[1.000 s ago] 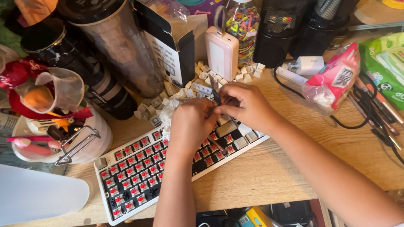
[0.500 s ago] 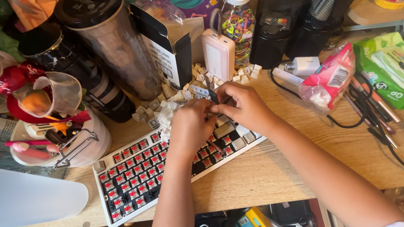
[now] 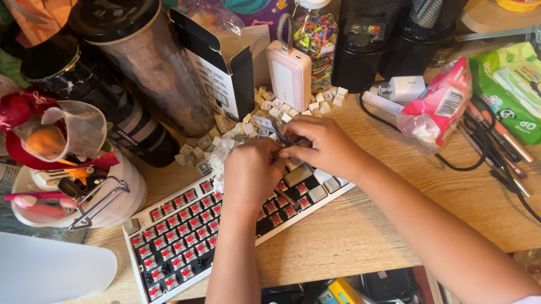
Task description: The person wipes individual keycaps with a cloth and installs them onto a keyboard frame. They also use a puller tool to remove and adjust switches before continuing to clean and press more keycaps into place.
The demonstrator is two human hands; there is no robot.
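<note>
Two bare hands meet over the far right end of a white keyboard (image 3: 180, 235), which lies aslant on a wooden desk (image 3: 368, 228); most keycaps are off, red switch stems showing on a dark plate, a few pale caps left at the right end

Left hand (image 3: 251, 173): fingers curled in toward the right hand, knuckles up; what it grips, if anything, is hidden by its own back, so cannot tell. A crumpled clear wrapper (image 3: 220, 155) lies just beside it

Right hand (image 3: 323, 145): fingers pinched closed at the tips on a small dark slender tool (image 3: 282, 138), its shape too small to tell

Loose keycaps (image 3: 266, 106): pale heap strewn on the desk just beyond both hands, reaching to the foot of the boxes

Behind the heap: open black-and-white carton (image 3: 220, 65); white power bank (image 3: 289, 72) upright; clear jar (image 3: 316, 27) of coloured bits with a white lid; two black mesh holders (image 3: 370, 26)

Left side: two tall dark-lidded tumblers (image 3: 138, 59); white pot (image 3: 85, 201) with a wire clasp, holding pens

Right side: pink packet (image 3: 436, 105); green wipes pack (image 3: 526, 94); black cables (image 3: 499, 158) and pens, well apart from the keyboard
</note>
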